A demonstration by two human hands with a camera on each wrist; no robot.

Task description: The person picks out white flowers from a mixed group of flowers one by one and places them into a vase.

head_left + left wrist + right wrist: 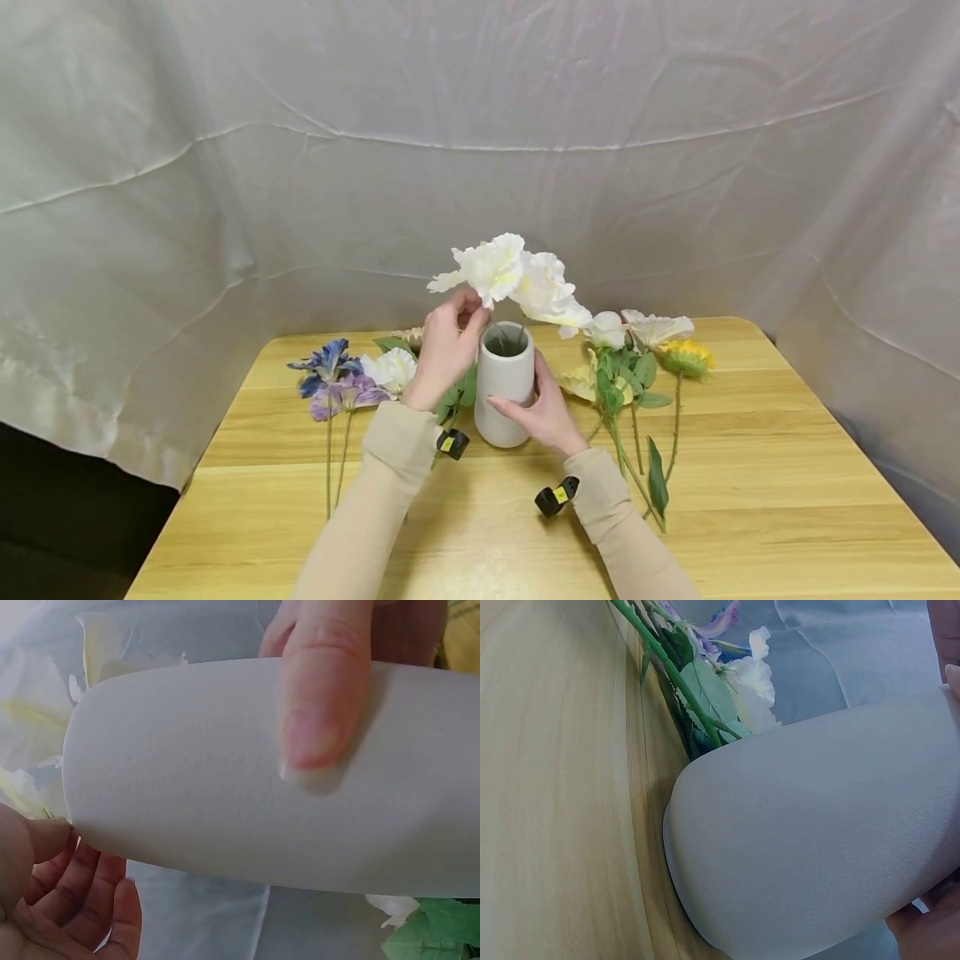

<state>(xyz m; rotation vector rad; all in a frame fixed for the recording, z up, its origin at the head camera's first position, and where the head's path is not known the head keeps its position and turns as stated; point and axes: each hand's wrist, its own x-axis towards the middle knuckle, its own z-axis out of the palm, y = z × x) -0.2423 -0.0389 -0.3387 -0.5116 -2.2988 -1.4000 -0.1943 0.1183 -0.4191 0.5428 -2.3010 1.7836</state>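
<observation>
A white vase stands upright at the middle of the table. My right hand grips its right side, and in the left wrist view the thumb lies across the vase wall. Two white flowers rise over the vase mouth, their thin stems going down inside. Beside the rim, my left hand pinches the left flower's stem just below its bloom. The lower stem ends are hidden in the vase. In the right wrist view, the vase's base rests on the wood.
To the left lie a blue flower, a purple flower and another white flower. Pale blooms, green leaves and a yellow flower lie right of the vase. A grey curtain hangs behind the wooden table.
</observation>
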